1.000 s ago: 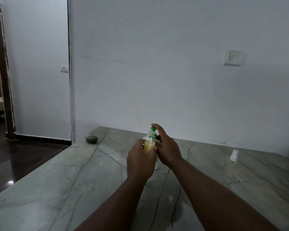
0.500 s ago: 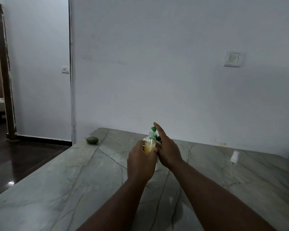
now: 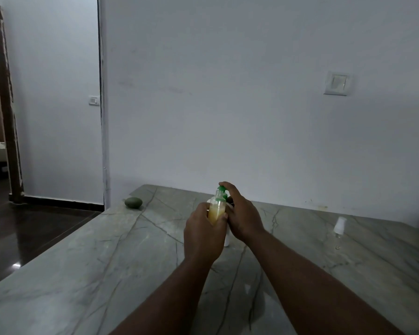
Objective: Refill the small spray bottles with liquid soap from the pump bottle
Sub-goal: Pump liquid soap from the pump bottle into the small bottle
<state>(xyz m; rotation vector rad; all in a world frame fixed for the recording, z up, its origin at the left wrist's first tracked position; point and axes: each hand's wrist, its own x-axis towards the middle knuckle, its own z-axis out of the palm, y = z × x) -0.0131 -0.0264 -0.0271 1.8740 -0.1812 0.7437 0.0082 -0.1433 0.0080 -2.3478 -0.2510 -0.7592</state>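
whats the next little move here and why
Probably press the green pump head down with the right hand, whose index finger curls over it. The left hand grips the small bottle with its mouth up by the nozzle. The yellow soap stops short of the bottle's neck, so it seems to have room for more.

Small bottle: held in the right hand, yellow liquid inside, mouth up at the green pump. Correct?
Not quite. The head view shows the left hand holding the small bottle, not the right. The right hand is on the green pump. The yellow liquid and the bottle's place at the pump are as you say.
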